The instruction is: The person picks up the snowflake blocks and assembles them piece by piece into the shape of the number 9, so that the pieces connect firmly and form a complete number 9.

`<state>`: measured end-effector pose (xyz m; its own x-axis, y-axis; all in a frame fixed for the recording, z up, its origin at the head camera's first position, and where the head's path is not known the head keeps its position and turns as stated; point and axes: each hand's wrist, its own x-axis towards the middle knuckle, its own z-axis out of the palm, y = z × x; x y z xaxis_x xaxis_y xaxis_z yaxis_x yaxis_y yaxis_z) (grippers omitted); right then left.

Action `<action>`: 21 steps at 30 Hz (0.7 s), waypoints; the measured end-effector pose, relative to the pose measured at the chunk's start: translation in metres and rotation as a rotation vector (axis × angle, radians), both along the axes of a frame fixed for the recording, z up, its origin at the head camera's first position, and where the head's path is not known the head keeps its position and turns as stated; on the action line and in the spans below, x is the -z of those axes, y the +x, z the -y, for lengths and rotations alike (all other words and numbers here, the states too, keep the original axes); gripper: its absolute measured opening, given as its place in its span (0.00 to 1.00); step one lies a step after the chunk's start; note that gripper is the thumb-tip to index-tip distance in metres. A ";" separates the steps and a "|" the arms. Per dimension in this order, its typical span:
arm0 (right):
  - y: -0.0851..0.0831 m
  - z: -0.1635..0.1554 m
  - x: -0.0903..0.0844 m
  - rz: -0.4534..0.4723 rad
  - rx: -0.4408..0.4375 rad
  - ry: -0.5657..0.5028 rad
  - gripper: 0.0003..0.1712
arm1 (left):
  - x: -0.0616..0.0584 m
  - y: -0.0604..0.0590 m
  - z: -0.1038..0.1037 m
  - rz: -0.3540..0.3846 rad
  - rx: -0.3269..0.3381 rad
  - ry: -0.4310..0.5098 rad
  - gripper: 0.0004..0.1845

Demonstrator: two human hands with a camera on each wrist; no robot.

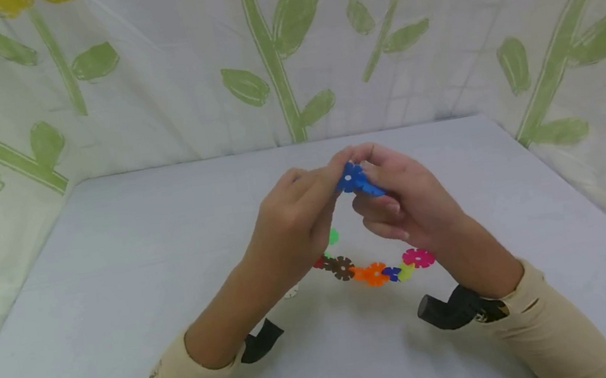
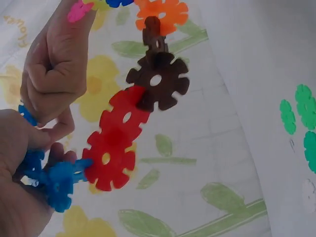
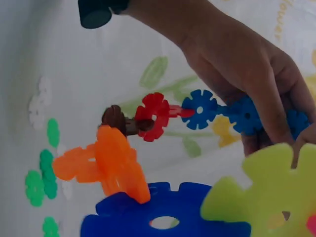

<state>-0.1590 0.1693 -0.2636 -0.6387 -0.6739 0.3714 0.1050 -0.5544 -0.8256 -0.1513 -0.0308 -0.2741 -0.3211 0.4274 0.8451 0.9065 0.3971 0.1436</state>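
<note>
A chain of flower-shaped snap discs hangs between my hands. My left hand and my right hand meet over the table and pinch blue discs between thumbs and fingers. Below them the chain curves through red discs, brown discs, orange discs, a dark blue disc, a yellow-green disc and a pink disc near the right wrist. In the left wrist view, more blue discs show at the left palm, joined to the red ones. Fingers hide part of the blue section.
Loose green discs and white discs lie on the white-covered table. Black wrist mounts stick out below both forearms. A flower-printed sheet hangs behind the table.
</note>
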 end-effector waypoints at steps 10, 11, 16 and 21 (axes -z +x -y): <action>-0.009 -0.013 -0.008 -0.068 0.115 0.258 0.16 | -0.011 -0.006 0.023 0.558 0.108 0.095 0.24; -0.010 -0.015 -0.008 -0.092 0.156 0.293 0.16 | -0.013 -0.007 0.027 0.610 0.097 0.109 0.23; -0.026 -0.020 0.001 -0.156 0.369 0.443 0.17 | -0.023 -0.012 0.046 0.802 0.013 0.163 0.21; -0.047 -0.019 0.023 -0.135 0.406 0.719 0.15 | -0.033 -0.012 0.063 0.885 -0.044 0.173 0.21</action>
